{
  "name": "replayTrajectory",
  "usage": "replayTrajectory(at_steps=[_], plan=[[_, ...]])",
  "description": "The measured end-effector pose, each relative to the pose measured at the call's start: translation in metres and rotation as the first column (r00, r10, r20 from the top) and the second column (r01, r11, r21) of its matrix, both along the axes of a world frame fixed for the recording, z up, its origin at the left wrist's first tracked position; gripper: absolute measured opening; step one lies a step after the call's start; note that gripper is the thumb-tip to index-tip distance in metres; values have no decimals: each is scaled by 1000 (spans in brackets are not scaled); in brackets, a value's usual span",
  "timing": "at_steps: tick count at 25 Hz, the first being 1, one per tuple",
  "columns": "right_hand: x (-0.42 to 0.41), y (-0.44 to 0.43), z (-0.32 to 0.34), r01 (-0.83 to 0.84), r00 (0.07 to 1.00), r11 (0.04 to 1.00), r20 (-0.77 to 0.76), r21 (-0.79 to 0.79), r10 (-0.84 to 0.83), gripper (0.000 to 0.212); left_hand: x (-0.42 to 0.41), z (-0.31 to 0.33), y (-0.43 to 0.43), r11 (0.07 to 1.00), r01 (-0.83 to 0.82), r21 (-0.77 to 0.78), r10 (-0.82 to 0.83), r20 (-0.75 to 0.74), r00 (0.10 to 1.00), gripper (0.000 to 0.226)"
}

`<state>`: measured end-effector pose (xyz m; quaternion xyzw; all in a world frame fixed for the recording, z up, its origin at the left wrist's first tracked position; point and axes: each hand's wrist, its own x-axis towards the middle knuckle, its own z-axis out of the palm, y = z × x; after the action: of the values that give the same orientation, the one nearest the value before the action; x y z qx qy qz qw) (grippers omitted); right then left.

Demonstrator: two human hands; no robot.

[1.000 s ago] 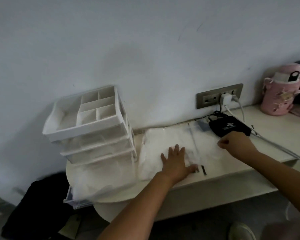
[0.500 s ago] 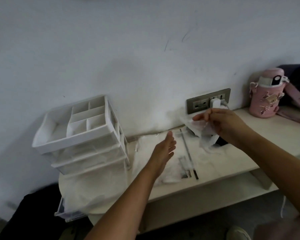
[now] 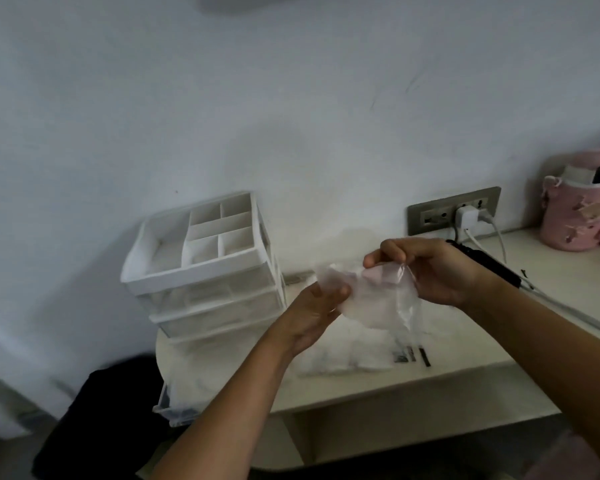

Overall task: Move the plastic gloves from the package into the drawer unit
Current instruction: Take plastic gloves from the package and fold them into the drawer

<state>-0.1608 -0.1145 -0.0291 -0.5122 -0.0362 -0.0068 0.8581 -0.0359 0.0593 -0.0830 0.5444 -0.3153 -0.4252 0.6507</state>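
At far left stands the drawer unit [image 3: 201, 271]; its lowest drawer [image 3: 175, 400] appears pulled out toward the near side. Right of it, our left hand [image 3: 312, 313] pinches the left edge of a plastic glove [image 3: 378, 303] between thumb and curled fingers. The glove is held in the air above the package [image 3: 347, 356], stretched left to right between both hands. Our right hand [image 3: 426, 268] pinches its upper right edge. The unit lies left of the glove; we judge the left hand nearer for the transfer.
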Motion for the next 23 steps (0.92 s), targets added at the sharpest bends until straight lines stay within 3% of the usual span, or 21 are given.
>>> replayTrajectory(at_steps=[3,4,6,8,9,11,13,17,20,21,23], plan=[[15,7,-4,78,997,995,-1,57,-78,12,4,21,26,983,-182,17,182,-15,983,19],[20,9,-5,105,994,989,-19,103,-104,11,7,28,36,962,-264,73,259,64,964,11],[31,14,-11,129,987,978,-114,162,-111,44,15,40,59,910,-382,162,316,326,891,12],[42,28,-18,108,957,990,-280,87,-79,91,20,53,85,904,-383,190,260,467,845,6],[45,37,-20,49,939,999,-342,14,-41,104,22,59,98,915,-350,201,212,498,841,12],[52,55,-24,-107,912,987,-407,-122,49,111,30,68,121,923,-313,223,154,532,833,29],[55,70,-24,-249,900,936,-416,-249,129,100,38,74,138,921,-319,221,150,557,817,42],[65,99,-20,-326,914,838,-373,-438,160,33,45,74,159,892,-390,229,180,611,771,45],[76,105,-13,-306,920,888,-347,-345,182,17,53,62,166,817,-548,181,329,635,700,16],[80,104,-11,-270,926,895,-352,-355,139,15,57,56,169,795,-579,179,374,607,701,17],[88,103,-8,-156,943,849,-332,-504,-24,11,62,41,174,768,-604,211,441,510,739,17]])
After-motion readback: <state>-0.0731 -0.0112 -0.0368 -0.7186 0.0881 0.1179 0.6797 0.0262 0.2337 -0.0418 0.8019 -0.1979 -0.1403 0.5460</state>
